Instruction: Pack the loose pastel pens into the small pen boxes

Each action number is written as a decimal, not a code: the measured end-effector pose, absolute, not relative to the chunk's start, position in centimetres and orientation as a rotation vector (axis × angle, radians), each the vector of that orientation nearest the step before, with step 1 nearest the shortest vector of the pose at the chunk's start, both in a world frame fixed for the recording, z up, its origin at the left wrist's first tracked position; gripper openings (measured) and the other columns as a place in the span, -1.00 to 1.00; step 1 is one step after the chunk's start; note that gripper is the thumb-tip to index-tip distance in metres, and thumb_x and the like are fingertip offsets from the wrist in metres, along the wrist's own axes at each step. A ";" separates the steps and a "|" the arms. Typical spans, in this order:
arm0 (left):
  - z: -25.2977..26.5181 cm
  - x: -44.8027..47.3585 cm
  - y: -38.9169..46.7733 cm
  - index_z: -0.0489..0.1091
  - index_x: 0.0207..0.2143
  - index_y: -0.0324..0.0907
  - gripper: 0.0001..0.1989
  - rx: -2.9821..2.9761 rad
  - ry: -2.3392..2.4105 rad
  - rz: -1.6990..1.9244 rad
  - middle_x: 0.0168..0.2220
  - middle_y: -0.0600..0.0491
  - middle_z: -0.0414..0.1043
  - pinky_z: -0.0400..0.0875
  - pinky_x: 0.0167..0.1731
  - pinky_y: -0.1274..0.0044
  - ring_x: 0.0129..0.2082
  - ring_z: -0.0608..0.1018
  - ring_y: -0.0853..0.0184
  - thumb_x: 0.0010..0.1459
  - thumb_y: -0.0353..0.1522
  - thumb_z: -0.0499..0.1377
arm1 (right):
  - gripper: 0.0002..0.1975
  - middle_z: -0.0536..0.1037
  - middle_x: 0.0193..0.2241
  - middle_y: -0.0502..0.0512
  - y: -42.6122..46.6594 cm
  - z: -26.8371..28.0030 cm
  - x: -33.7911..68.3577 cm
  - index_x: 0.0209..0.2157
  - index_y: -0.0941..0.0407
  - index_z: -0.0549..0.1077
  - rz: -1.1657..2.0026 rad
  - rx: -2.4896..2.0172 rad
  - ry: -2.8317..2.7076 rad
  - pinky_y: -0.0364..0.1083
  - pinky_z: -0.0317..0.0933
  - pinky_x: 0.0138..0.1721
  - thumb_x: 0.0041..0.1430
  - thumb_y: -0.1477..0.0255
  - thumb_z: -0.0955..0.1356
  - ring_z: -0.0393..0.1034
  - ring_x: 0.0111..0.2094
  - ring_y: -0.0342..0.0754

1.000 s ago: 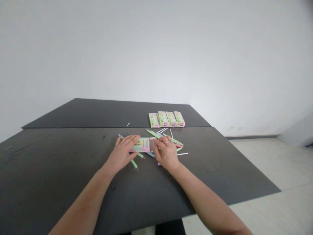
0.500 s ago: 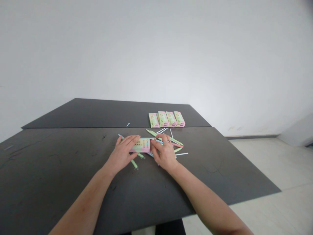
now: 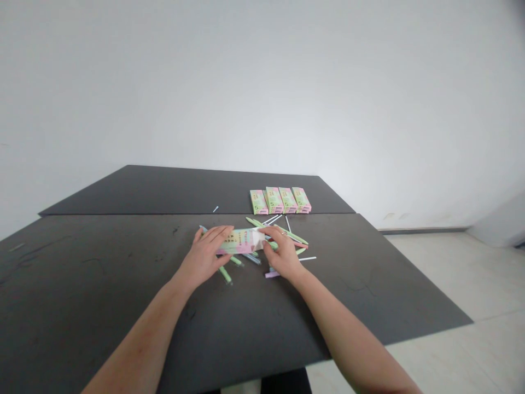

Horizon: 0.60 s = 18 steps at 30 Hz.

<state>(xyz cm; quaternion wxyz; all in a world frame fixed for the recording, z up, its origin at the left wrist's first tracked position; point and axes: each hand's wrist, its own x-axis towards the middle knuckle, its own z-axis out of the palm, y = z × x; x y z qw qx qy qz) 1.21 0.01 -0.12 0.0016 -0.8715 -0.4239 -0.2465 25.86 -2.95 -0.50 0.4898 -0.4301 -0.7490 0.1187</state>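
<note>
My left hand (image 3: 207, 254) grips a small pink-and-green pen box (image 3: 241, 241) by its left part, fingers over the top and thumb along the near side. At the box's right end a white inner flap (image 3: 257, 239) shows. My right hand (image 3: 283, 254), with a ring on one finger, has its fingertips on that flap, thumb and fingers bent around it. Under and around the box lie pastel pens: green pens (image 3: 225, 275) by my left thumb, a blue pen (image 3: 251, 259) below the box, and a purple one (image 3: 272, 274) below my right hand.
Several matching boxes (image 3: 274, 201) stand in a row behind the pens, near the seam of the dark table (image 3: 123, 262). White thin sticks (image 3: 307, 258) and a green pen (image 3: 295, 235) lie right of my hands. A small white piece (image 3: 215, 209) lies back left.
The box's right end has tilted up slightly and its white flap has come into view. My right hand has shifted a little to the right, uncovering the purple pen; a blue pen seen in its fingers is gone.
</note>
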 end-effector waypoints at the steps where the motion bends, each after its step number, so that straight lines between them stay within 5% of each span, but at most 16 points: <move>1: -0.1 1.2 0.0 0.11 0.24 -0.09 -0.41 -2.736 -1.337 -0.772 0.20 -0.14 0.29 -0.01 0.21 0.09 0.18 0.34 0.09 0.16 -0.27 0.12 | -0.60 0.48 -0.08 0.15 -3.0 -0.5 26.0 0.00 0.09 0.38 0.346 -1.027 -1.827 0.00 0.36 -0.09 0.11 0.59 0.26 0.38 -0.07 0.00; 9: -0.6 0.9 0.5 0.10 0.25 -0.08 -0.38 -2.718 -1.340 -0.812 0.19 -0.14 0.30 0.01 0.21 0.11 0.17 0.35 0.10 0.15 -0.24 0.13 | -0.41 0.41 0.06 0.21 -3.3 0.0 26.5 0.16 0.08 0.19 0.516 -0.980 -1.959 0.00 0.36 -0.07 0.07 0.57 0.33 0.35 0.03 0.02; 18: -0.3 1.2 0.1 0.12 0.24 -0.09 -0.42 -2.779 -1.308 -0.783 0.20 -0.13 0.29 0.00 0.21 0.10 0.18 0.34 0.12 0.17 -0.27 0.12 | -0.59 0.49 -0.05 0.17 -2.7 -1.2 26.3 0.06 0.08 0.30 0.360 -1.051 -1.946 -0.04 0.39 -0.17 0.16 0.43 0.36 0.45 -0.16 -0.04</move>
